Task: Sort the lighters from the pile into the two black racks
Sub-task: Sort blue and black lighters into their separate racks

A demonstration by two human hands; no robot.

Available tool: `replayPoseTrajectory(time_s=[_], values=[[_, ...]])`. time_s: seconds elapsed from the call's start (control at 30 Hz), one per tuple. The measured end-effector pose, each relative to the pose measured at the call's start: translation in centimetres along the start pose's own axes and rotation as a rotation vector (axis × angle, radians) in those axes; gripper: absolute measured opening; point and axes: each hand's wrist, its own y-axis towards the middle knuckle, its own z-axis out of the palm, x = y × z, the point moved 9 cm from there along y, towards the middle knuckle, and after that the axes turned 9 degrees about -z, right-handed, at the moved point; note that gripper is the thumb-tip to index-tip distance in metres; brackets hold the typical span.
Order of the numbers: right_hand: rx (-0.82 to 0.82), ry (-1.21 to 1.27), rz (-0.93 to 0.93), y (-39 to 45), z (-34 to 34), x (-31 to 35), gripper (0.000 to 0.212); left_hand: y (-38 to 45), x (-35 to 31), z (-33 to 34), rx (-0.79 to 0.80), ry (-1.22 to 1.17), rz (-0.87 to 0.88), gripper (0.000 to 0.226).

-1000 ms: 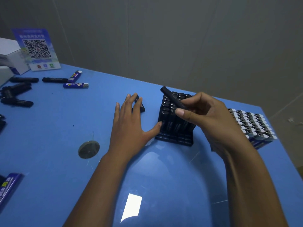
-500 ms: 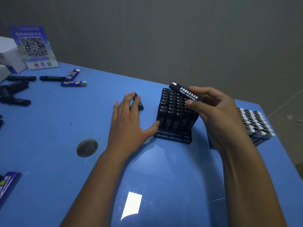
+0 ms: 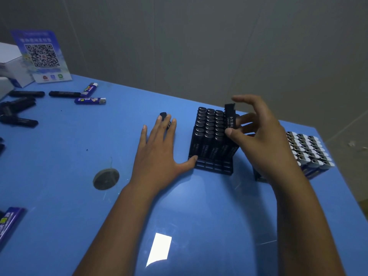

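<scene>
From the head view, I see my right hand pinching a black lighter upright between thumb and fingers, its lower end over the right-hand column of the near black rack. That rack is nearly full of black lighters standing in rows. My left hand lies flat on the blue table, fingers straight and holding nothing, with the thumb touching the rack's front left corner and the fingertips resting over a loose dark lighter. The second rack, packed with white-topped lighters, sits just behind my right wrist. More loose lighters lie well apart at the far left.

My worry is the fit: I cannot tell which slot is free, since my fingers hide that column. If the lighter comes down tilted, I expect it to catch on a neighbour's top and jam, or nudge the rack sideways; the left thumb alone is a thin brace. My right forearm could also brush the second rack
</scene>
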Motion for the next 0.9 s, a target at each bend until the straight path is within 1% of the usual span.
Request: replayPoseTrajectory(time_s=[0.17,0.23,0.43,0.57,0.7,0.9], values=[[-0.017,-0.102,-0.038,0.2,-0.6,0.7,0.024,0.0,0.2,0.0,0.009,-0.007,-0.017,0.107],[-0.014,-0.139,-0.044,0.3,-0.8,0.5,0.019,0.0,0.3,0.0,0.01,-0.016,-0.022,0.108],[0.045,-0.198,0.006,0.3,-0.7,-0.2,0.018,0.1,0.4,0.1,0.012,-0.029,-0.025,0.109],[0.081,-0.291,0.017,0.1,-0.4,-0.3,0.017,0.2,0.5,0.2,0.009,-0.037,-0.026,0.109],[0.092,-0.313,0.042,-0.1,-0.4,-0.3,0.016,0.2,0.6,0.3,0.015,-0.044,-0.026,0.11],[0.158,-0.356,0.058,0.1,0.2,-1.0,0.017,0.2,0.7,0.3,0.016,-0.064,-0.027,0.109]])
